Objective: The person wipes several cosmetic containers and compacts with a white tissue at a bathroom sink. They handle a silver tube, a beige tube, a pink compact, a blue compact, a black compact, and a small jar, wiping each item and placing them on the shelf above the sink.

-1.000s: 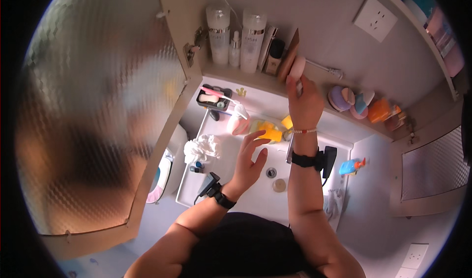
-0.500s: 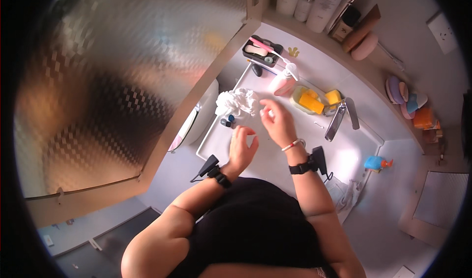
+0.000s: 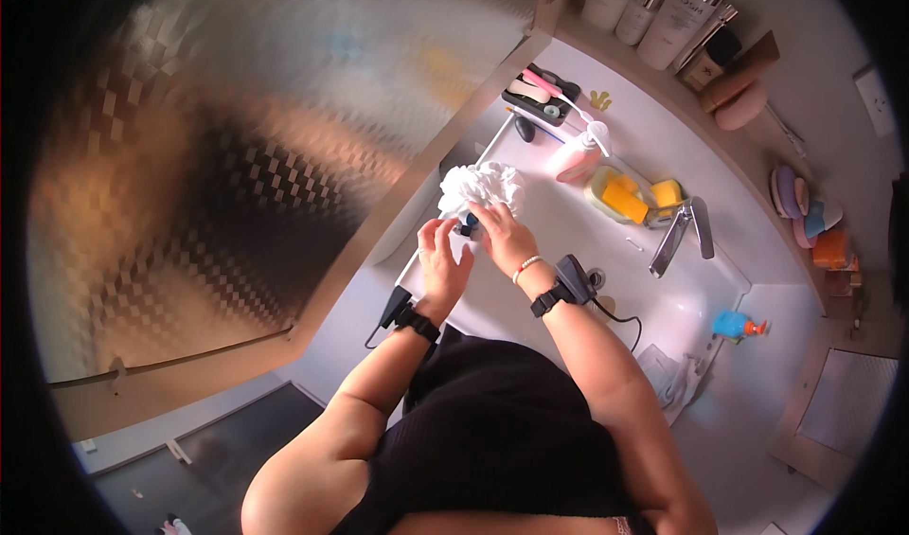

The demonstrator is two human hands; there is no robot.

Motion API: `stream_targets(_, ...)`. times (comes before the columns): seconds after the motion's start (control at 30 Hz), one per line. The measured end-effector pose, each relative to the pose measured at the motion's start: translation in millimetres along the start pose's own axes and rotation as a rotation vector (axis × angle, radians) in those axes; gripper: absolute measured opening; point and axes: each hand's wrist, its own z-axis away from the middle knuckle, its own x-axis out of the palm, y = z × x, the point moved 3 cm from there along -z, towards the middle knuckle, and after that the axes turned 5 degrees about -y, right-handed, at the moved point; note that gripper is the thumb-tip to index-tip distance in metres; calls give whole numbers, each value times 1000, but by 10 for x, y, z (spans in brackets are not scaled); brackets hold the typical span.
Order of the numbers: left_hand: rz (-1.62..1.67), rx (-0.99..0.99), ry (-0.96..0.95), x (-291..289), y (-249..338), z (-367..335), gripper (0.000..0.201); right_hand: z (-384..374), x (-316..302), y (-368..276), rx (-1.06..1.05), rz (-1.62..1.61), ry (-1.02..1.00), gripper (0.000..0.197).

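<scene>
**Both hands gathered at a white mesh sponge over the washbasin**

A white washbasin (image 3: 568,251) is seen from above, set in a pale counter, with a large patterned glass panel (image 3: 237,175) filling the left of the scene. Along the far rim a pump dispenser (image 3: 576,156), a dish with an orange soap bar (image 3: 620,197) and the metal tap (image 3: 682,232) are lined up; bottles (image 3: 663,5) are ranged on the shelf beyond. A small blue bottle (image 3: 734,324) is stood on the counter to the right, well apart from the hands.

Open basin is left to the right of the hands, up to the tap; on the left the panel's edge runs just beside them.

The white mesh sponge (image 3: 481,189) is held above the basin's left end. The right hand (image 3: 502,237) is curled under it, fingers closed on a small dark item at its base, too small to be made out. The left hand (image 3: 442,260) is raised just beside it, fingers bent and touching the same spot. Black bands are worn on both wrists.
</scene>
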Motion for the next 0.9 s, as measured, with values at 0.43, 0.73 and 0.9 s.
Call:
stream_targets(0.43,-11,56,36,-97,232,-177,59,-4,-322,-13,12,-56,162,29)
stream_targets(0.73,236,213,-419,-218,1071,-223,46,766,-1384,-413,-60,-264,90,27)
stream_targets(0.9,480,190,-442,-246,1298,-173,35,1055,-1494,-282,179,-766,193,26)
